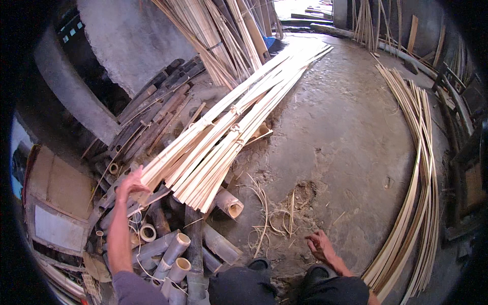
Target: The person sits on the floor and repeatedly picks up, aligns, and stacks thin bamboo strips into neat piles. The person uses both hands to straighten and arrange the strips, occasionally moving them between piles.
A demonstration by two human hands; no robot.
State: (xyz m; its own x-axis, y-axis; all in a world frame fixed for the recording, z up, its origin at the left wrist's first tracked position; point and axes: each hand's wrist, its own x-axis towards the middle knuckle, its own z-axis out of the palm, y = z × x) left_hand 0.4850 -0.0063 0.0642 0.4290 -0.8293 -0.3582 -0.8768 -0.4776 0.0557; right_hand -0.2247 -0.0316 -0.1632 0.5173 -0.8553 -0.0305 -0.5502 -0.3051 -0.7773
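Note:
Tied bundles of pale bamboo strips (229, 140) lie side by side, running from the left middle up toward the doorway. My left hand (133, 184) is at the near end of the leftmost bundle, its fingers curled against the strip ends. Part of that grip is hidden. My right hand (323, 247) hangs low over the floor in front of my right foot. Its fingers are loosely bent and apart, with nothing in them. Thin curled bamboo shavings (264, 211) lie on the ground between my feet and the bundles.
Cut bamboo tubes (175, 249) are heaped at lower left, below the bundles. Dark poles (152, 109) pile up behind them, and tall strips (218, 40) lean at the back. Long loose strips (419, 168) curve along the right side of the concrete floor (351, 137).

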